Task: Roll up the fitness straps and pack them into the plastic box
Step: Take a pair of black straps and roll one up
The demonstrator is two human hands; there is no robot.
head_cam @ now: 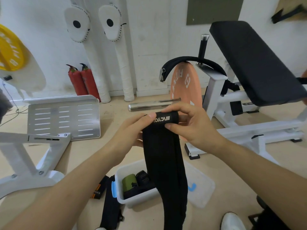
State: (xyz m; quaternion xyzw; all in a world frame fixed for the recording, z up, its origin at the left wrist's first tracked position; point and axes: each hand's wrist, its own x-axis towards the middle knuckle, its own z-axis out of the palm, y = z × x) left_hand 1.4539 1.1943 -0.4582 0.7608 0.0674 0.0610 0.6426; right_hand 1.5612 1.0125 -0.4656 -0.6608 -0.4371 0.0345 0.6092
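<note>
A long black fitness strap (pixel 164 163) with white lettering at its top end hangs down in front of me. My left hand (pixel 131 130) pinches the top end from the left, thumb on the lettering. My right hand (pixel 187 127) pinches the same end from the right, where the strap folds over. Below stands a white plastic box (pixel 134 199) with a blue latch; a green rolled strap (pixel 129 181) and a black rolled strap (pixel 142 178) lie inside. The hanging strap hides part of the box.
The box's clear lid (pixel 201 188) lies right of it. More straps (pixel 108 201) lie on the floor at its left. A white weight bench (pixel 249 67), an orange plate (pixel 184 83), a steel bar (pixel 149 105) and a metal footplate (pixel 64 117) surround the spot.
</note>
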